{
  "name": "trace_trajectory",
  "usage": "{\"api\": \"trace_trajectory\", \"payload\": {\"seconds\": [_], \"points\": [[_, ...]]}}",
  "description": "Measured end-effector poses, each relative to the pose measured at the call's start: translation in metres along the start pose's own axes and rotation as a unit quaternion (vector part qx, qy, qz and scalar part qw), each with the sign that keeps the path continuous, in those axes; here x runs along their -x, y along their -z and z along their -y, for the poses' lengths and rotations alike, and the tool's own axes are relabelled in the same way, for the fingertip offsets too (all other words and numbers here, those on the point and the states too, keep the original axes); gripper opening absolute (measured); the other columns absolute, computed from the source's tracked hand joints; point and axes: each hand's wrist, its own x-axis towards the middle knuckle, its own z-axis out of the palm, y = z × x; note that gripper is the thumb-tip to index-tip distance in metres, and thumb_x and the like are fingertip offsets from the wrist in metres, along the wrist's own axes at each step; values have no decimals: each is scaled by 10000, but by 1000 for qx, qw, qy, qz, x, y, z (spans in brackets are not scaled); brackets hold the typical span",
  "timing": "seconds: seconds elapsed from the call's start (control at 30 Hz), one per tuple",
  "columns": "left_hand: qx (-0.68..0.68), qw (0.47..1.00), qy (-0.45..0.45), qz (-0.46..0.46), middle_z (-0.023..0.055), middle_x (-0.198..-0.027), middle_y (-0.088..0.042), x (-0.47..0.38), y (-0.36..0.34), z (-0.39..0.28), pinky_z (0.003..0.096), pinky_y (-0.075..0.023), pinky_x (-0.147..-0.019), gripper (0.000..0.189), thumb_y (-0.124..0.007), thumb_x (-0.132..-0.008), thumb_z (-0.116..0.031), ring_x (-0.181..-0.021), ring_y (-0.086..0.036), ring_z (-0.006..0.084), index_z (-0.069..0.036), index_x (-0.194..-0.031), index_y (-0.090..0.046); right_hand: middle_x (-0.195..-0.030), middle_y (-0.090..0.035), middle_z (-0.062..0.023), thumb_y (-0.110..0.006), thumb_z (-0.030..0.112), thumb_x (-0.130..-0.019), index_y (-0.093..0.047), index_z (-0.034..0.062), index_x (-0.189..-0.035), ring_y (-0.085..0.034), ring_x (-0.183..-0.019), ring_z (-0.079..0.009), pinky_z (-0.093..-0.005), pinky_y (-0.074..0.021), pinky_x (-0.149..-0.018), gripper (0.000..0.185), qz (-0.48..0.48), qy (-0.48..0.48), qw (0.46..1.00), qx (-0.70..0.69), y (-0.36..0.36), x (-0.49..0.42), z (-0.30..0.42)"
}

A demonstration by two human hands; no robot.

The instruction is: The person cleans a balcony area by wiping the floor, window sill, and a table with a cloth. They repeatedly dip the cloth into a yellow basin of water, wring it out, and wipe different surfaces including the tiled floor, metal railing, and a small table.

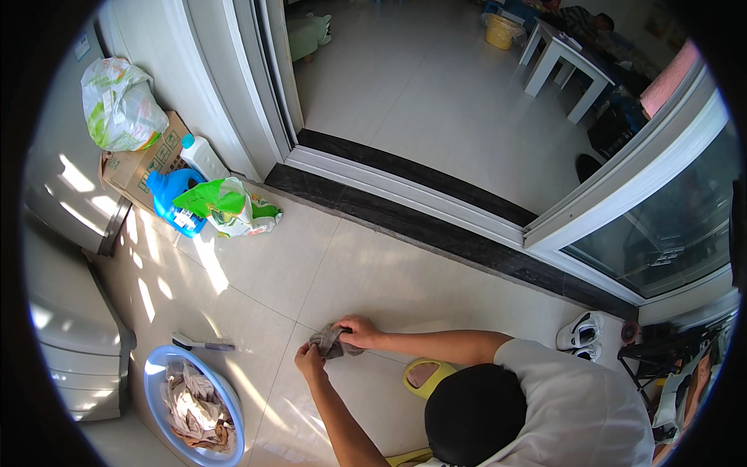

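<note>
A crumpled grey-brown cloth (pixel 334 343) is held above the tiled floor between my two hands. The fingers of my left hand (pixel 311 359) pinch its near left edge. On the other side, my right hand (pixel 357 333) grips the bunched fabric from above. To the left stands a light-blue plastic basin (pixel 238 403), with wet-looking beige and brown cloths (pixel 195 403) heaped inside it. A scrub brush (pixel 204 344) with a grey handle lies on the floor beside the basin's far rim.
A blue detergent jug (pixel 175 198), a white bottle (pixel 201 154), a green-and-white bag (pixel 233 207) and a cardboard box (pixel 149 160) stand by the wall. A raised black sill (pixel 397 225) crosses the sliding doorway. White sneakers (pixel 580 333) sit at right. A person (pixel 589 23) is beyond the white table (pixel 551 58).
</note>
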Motion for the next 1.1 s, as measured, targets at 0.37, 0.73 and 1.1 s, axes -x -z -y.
{"api": "trace_trajectory", "payload": {"seconds": [0.37, 0.73, 1.1], "points": [[6, 1000, 2, 11, 23, -729, -605, 2, 1, -1, 222, -365, -419, 175, -622, -824, -79, -508, -511, 92, -19, -988, -628, -1045, -669, -90, -626, 225, -757, -688, 102, -1053, -614, -985, -266, -368, -485, -867, 327, 3, -5, 1000, -5, 0, 0, -1], [3, 1000, -8, 17, 18, -753, -608, -10, 5, 9, 240, -404, -431, 202, -627, -807, -95, -546, -540, 103, -24, -996, -637, -1043, -669, -87, -630, 213, -753, -682, 105, -1072, -613, -990, -263, -367, -485, -869, 341, 6, -9, 1000, -13, -3, 0, -2], [40, 999, 17, -15, 31, -794, -615, 8, 9, -14, 242, -436, -479, 237, -645, -873, -197, -583, -553, 104, -41, -1048, -613, -805, -643, -7, -606, 128, -839, -671, 9, -1049, -565, -672, -86, -259, -473, -591, 250, -94, -102, 956, -257, 38, -12, 9]]}}
